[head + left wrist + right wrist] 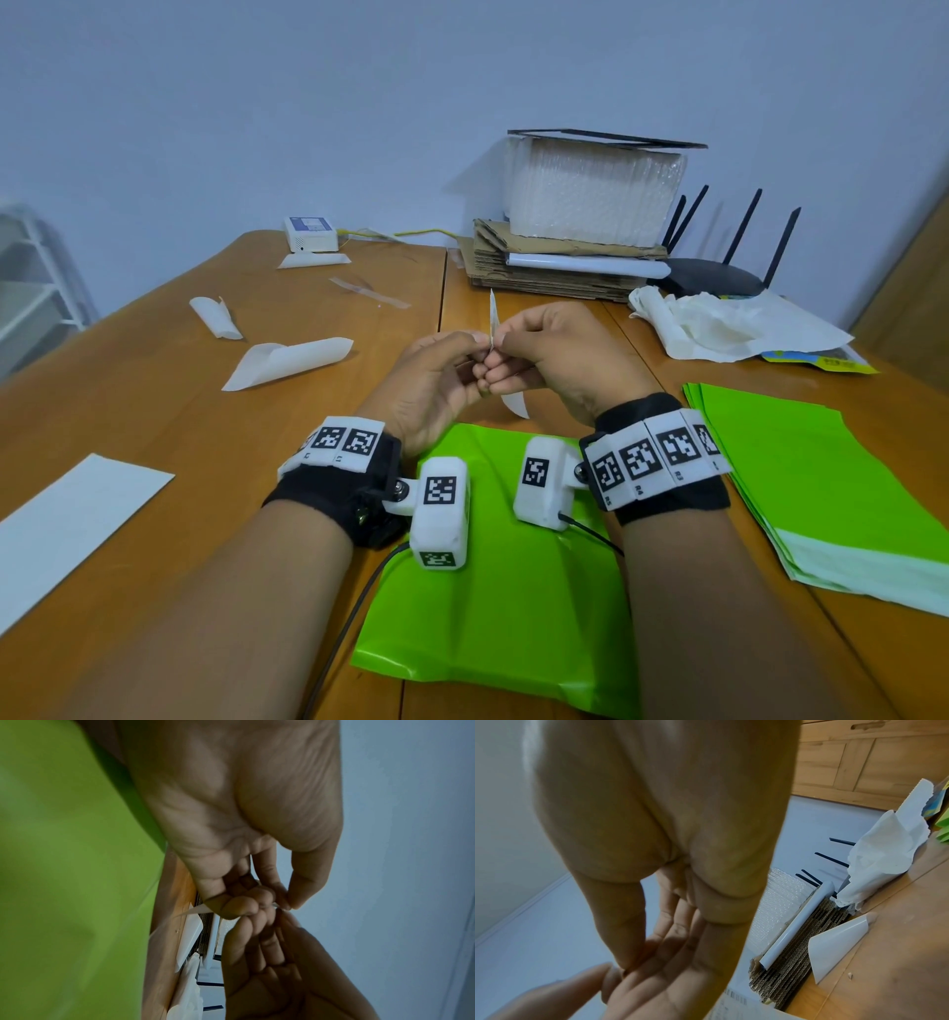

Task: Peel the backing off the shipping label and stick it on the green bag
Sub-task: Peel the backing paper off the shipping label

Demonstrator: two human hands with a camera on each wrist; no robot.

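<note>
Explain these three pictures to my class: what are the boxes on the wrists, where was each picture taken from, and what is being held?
No machine here: a person's two bare hands. The head picture looks down from a worn camera; the white boxes on the wrists are cameras giving the other two views. The left hand and right hand together pinch a shipping label edge-on above a green bag on the wooden table. More green bags, curled white paper scraps and a router lie around.
</note>
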